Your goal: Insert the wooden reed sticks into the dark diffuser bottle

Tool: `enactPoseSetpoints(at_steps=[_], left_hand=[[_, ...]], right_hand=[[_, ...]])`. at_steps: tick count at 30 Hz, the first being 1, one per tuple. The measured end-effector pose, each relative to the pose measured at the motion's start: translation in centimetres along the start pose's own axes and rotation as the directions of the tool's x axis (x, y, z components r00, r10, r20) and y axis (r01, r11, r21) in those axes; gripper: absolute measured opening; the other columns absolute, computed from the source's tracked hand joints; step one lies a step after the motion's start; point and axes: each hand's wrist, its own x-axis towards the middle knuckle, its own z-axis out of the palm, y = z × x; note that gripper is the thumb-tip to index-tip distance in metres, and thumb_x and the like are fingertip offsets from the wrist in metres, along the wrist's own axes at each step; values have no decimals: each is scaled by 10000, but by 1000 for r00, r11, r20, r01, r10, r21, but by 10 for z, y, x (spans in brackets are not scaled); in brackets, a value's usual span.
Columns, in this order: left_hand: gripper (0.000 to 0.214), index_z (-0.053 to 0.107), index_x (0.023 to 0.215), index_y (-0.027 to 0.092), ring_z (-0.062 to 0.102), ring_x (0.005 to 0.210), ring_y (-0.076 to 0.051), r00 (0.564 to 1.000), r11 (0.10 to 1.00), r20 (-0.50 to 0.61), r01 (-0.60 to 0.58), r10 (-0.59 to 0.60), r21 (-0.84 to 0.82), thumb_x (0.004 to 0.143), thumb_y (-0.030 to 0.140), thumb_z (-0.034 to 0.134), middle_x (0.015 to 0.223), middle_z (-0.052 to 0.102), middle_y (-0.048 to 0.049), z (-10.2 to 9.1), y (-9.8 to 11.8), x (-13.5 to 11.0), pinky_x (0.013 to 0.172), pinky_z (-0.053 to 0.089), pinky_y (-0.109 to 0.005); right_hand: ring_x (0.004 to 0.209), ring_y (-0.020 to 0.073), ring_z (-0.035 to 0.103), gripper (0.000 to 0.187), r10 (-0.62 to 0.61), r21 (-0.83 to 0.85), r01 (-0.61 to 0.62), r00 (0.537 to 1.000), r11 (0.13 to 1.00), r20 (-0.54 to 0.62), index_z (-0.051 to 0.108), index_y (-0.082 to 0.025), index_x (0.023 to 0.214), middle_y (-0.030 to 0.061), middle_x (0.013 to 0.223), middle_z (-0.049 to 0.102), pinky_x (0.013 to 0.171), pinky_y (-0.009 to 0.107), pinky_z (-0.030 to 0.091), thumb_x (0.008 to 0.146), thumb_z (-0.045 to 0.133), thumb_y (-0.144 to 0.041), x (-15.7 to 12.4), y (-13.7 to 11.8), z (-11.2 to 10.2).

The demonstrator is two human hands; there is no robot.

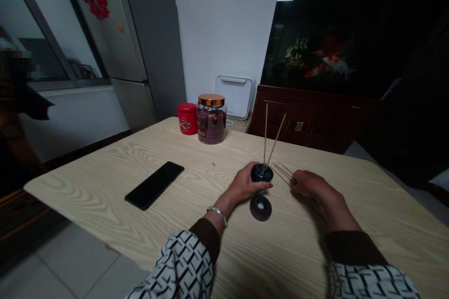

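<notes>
We identify a dark glass bottle (261, 173), squat and rounded, near the middle of the wood-grain table (105, 182). Two thin wooden sticks (265, 133) rise from its top, one nearly upright, one tilted. Our left hand (242, 184) is clamped around the bottle. Our right hand (310, 188) lies just beside it, at the ends of several loose sticks (282, 172); we cannot tell whether it grips them. A dark ring-shaped disc (260, 208) lies on the table just in front of the bottle.
</notes>
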Motion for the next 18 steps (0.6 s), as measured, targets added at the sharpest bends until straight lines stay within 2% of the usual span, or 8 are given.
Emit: enactPoseSetpoints(at_steps=[4,6,8,10,12,14,16,18], left_hand=[[686,604,1225,186,635,1004,-242,1000,1000,8,7,-7,-2,648,455,859,1094,689,-79,0,0,0,902,505,-353],[688,604,1224,182,634,1003,-240,1000,1000,5,9,-9,-7,642,441,864,1090,688,-78,1,0,1,905,505,-353],[693,603,1228,181,634,1001,-240,1000,1000,0,7,-7,-15,640,438,866,1088,687,-80,1,-1,1,908,505,-358],[693,605,1226,181,635,1004,-243,1000,1000,-1,1,-1,-21,642,450,864,1090,686,-83,1,-1,0,908,506,-364],[691,607,1223,182,634,1011,-248,1000,1000,2,-3,3,-21,644,459,862,1097,685,-87,1,-1,0,906,506,-367],[690,605,1227,183,632,1021,-251,1000,1000,5,-3,3,-15,648,459,860,1108,682,-90,0,-1,0,908,504,-367],[691,603,1231,184,629,1029,-251,1000,1000,1,-5,5,-7,651,457,859,1114,680,-88,0,-1,-1,915,501,-364],[688,604,1231,185,629,1030,-249,1000,1000,1,-11,11,-7,651,452,860,1110,681,-84,0,0,-1,921,497,-360]], right_hand=[[796,277,703,190,1,-14,0,998,1000,56,753,-181,835,154,929,752,620,324,441,674,678,-248,0,-1,-2],[819,272,698,172,-9,11,8,1000,1000,28,746,-191,823,134,934,754,630,320,439,691,667,-267,0,4,-6],[794,239,690,120,-49,129,57,997,990,-64,725,-192,771,104,879,754,635,301,444,720,640,-262,0,11,-14],[725,199,680,112,-70,363,149,972,920,-224,693,-186,730,75,777,737,614,273,454,756,612,-259,-4,16,-27],[656,173,670,119,31,636,262,911,726,-411,676,-184,745,49,706,710,556,247,458,773,618,-284,-10,16,-42],[619,153,662,128,247,807,411,805,423,-539,671,-184,774,33,711,699,502,224,457,746,674,-309,-19,10,-58],[597,126,652,146,435,807,570,694,154,-573,668,-182,775,21,730,694,479,200,464,707,728,-297,-28,-1,-70],[590,108,650,149,523,740,672,626,15,-579,671,-179,773,8,724,685,476,183,475,696,755,-275,-34,-14,-77]])
